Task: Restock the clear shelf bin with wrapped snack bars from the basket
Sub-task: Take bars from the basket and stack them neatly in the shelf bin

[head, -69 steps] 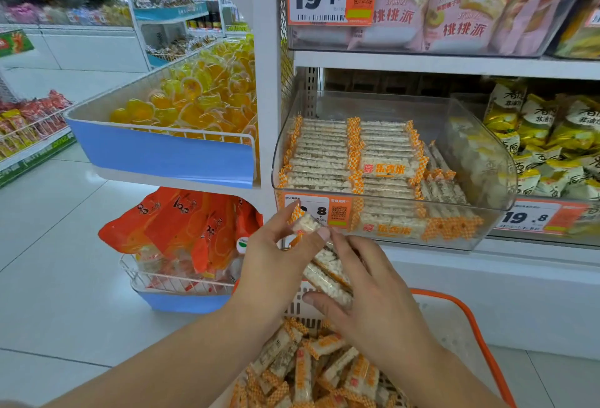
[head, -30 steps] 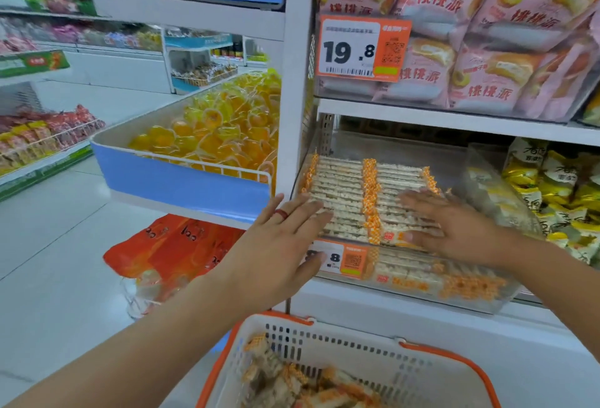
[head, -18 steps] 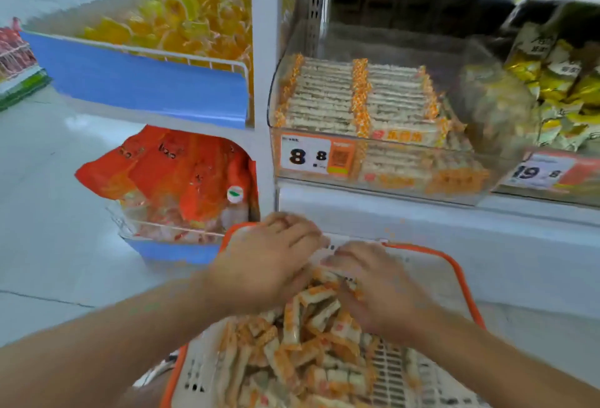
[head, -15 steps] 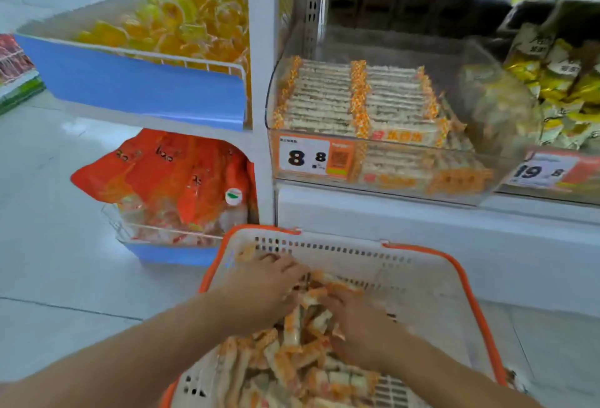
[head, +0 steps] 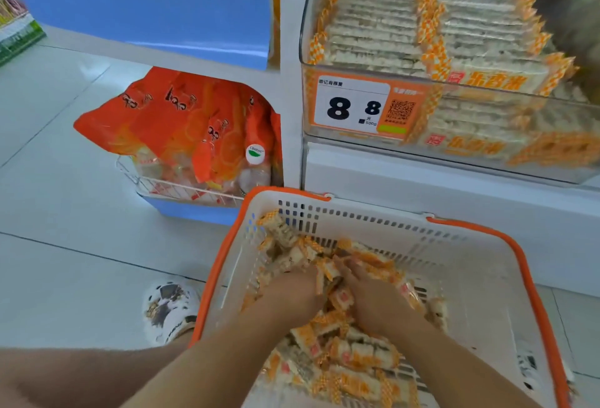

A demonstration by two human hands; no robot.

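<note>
The white basket with an orange rim [head: 389, 222] stands on the floor below the shelf, holding a loose pile of snack bars [head: 350, 362] in orange-and-white wrappers. My left hand [head: 292, 297] and my right hand [head: 373, 300] are dug into the pile side by side, fingers curled round bars bunched between them. Their fingertips are buried among the wrappers. The clear shelf bin [head: 487, 92] sits up on the right with neat rows of stacked bars [head: 373, 27] and an 8.8 price tag [head: 352, 105] on its front.
A blue-fronted bin [head: 146, 8] sits on the upper left shelf. Under it a wire basket holds orange bags [head: 194, 121]. A white shelf base [head: 422, 186] runs just behind the basket. My patterned shoe [head: 168, 310] is on the tile floor left of the basket.
Both hands came down from the shelf bin into the basket. Over the last half second they pushed deeper into the pile and closer together, and the view tilted down.
</note>
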